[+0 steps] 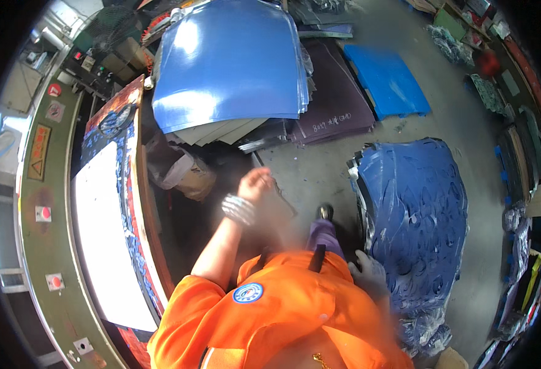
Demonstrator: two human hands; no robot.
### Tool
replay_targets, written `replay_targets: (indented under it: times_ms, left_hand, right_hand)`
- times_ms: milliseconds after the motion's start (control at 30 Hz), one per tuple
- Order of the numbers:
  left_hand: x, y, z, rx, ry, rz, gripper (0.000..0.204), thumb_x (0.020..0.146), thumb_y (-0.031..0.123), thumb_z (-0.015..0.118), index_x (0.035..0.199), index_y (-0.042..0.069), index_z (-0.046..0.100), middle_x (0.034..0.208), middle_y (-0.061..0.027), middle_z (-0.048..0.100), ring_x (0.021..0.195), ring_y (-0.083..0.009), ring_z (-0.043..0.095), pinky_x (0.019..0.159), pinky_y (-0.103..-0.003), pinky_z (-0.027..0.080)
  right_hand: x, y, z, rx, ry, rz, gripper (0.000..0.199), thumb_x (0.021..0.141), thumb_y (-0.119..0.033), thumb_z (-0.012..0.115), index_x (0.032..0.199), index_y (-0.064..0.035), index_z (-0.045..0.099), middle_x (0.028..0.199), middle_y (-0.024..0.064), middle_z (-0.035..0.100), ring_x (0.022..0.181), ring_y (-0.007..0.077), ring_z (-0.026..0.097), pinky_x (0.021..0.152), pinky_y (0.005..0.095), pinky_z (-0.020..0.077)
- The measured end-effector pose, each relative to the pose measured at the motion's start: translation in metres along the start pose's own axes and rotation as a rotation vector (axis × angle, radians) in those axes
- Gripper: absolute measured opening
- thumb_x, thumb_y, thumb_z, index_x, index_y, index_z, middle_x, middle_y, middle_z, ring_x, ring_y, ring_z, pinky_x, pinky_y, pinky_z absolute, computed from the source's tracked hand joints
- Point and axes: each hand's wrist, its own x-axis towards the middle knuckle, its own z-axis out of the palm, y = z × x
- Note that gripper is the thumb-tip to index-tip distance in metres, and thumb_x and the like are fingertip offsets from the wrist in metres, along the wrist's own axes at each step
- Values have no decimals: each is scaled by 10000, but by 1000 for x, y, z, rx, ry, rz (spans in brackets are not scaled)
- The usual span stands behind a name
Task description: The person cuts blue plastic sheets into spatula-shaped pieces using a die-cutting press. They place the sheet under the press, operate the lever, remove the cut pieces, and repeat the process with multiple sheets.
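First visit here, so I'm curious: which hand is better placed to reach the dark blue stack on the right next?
Probably the right hand: it appears close beside the dark blue stack, while the left hand is farther away.

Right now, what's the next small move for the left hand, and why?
Probably reach the left hand forward to the near edge of the glossy blue sheets: that edge is exposed, no sheet shows in the hand, and the right hand is beside the dark blue stack.
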Motion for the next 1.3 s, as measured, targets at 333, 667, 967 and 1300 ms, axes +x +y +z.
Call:
replay_targets:
  times_ms: [333,667,967,1300]
  left_hand:
    - [273,3,36,-403,844,-356,482,969,262,631,1358,22,480,1256,-134,612,1085,-279,637,891,-445,530]
    - [266,43,42,-873,966,-490,326,913,274,676,916,16,476,905,-128,521,859,-286,543,1020,-483,459]
    - [287,65,44,-1199,709,-372,350,921,361,690,955,38,560,758,-71,604,611,-203,555,527,-263,467]
    - [234,42,-139,12,1599,-176,506,967,242,621,1396,38,449,1259,-145,593,1052,-224,602,942,-381,495]
  right_hand:
    - [216,98,-71,-66,-213,140,423,881,-374,640,1160,-56,636,932,211,691,916,386,663,810,485,527]
    - [397,108,-118,-27,-215,-116,422,875,-322,667,1208,-65,625,971,177,700,921,374,668,806,473,523]
    - [512,54,-137,-124,-447,-41,497,913,-403,598,1282,-69,598,1164,211,666,1093,397,618,927,492,486]
    - [609,-16,-109,-60,-635,-51,496,908,-357,640,1293,-47,598,1147,197,678,1056,351,652,906,450,507]
